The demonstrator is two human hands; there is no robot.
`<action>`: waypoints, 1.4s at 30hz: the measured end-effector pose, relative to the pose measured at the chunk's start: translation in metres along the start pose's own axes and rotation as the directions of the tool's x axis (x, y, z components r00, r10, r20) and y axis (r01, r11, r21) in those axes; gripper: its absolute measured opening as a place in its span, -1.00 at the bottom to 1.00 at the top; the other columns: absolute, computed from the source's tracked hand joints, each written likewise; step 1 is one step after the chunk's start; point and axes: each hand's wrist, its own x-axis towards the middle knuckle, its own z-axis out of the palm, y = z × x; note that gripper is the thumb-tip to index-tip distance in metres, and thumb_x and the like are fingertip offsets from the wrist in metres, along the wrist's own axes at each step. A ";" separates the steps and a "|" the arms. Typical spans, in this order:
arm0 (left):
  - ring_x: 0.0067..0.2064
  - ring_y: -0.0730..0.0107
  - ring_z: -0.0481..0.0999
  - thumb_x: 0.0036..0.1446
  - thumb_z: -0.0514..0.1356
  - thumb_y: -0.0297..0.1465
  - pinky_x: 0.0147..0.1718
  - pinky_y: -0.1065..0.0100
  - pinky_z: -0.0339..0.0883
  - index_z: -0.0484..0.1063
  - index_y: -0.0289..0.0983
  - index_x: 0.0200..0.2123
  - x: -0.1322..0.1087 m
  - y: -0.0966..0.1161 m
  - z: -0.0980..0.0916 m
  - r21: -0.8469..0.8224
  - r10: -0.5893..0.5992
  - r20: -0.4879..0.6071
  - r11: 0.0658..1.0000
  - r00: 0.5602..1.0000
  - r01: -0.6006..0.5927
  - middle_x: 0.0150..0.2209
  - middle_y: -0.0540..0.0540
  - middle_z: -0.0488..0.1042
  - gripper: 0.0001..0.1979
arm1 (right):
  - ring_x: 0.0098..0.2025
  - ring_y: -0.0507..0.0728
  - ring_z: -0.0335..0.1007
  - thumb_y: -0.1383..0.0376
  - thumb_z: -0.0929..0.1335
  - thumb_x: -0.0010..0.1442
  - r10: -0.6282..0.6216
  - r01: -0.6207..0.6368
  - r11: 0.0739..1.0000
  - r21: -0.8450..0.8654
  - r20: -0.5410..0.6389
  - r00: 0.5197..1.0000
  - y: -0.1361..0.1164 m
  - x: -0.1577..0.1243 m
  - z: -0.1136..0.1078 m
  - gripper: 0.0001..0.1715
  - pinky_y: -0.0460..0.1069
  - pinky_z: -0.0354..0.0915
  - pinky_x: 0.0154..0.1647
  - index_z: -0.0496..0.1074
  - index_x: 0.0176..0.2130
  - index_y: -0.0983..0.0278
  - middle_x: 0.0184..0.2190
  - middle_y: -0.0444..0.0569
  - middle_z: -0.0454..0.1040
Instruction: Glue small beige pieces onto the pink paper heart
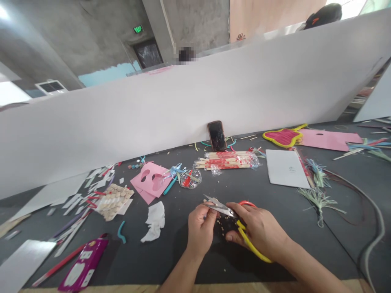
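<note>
Scissors [224, 210] with one yellow and one orange-red handle are gripped in my right hand [264, 230], their blades pointing left. My left hand [200, 228] is closed in a pinch right by the blade tips. A small pale piece seems to sit at its fingertips, but the blades and fingers mostly hide it. Tiny beige bits [222, 228] are scattered on the dark tabletop between and below my hands. To the left of my left hand lies a crumpled white tissue [155, 221].
A phone [217, 136] leans on the white partition [171, 110]. Before it lie wrapped bundles of sticks [229, 160]. Pink card cutouts [152, 179], a purple packet [84, 264] and white strips are on the left; a white card [286, 168], tassels [319, 197] and a cable [377, 219] on the right.
</note>
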 end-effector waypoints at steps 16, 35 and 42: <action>-0.40 0.35 0.44 0.21 0.08 -0.26 -0.35 0.40 0.27 0.46 -0.33 -0.48 -0.001 -0.002 0.003 -0.029 -0.045 0.034 0.999 0.998 0.046 -0.48 -0.08 0.48 -0.67 | -0.27 0.27 0.54 0.01 0.22 0.26 0.070 -0.071 0.997 0.011 0.047 0.996 0.001 -0.005 0.008 -0.52 0.02 0.29 -0.39 0.30 0.04 0.25 -0.28 0.03 0.57; -0.47 0.52 0.28 0.18 0.15 -0.27 -0.42 0.47 0.17 0.41 -0.32 -0.51 0.006 0.001 0.001 -0.474 -0.169 -0.041 0.871 0.985 0.130 -0.55 0.02 0.36 -0.71 | -0.23 0.30 0.52 -0.08 0.23 0.21 0.097 -0.096 0.995 0.024 -0.033 0.995 0.016 -0.002 -0.002 -0.32 0.09 0.36 -0.33 0.24 0.11 0.33 -0.21 0.14 0.56; -0.43 0.47 0.36 0.18 0.13 -0.25 -0.41 0.45 0.22 0.44 -0.32 -0.45 0.001 0.002 0.003 -0.371 -0.160 0.038 0.914 0.986 0.163 -0.51 -0.01 0.41 -0.73 | -0.19 0.31 0.51 -0.16 0.23 0.16 0.037 -0.036 0.998 0.054 -0.013 0.999 0.006 -0.003 0.002 -0.25 0.10 0.37 -0.29 0.25 0.12 0.29 -0.16 0.13 0.54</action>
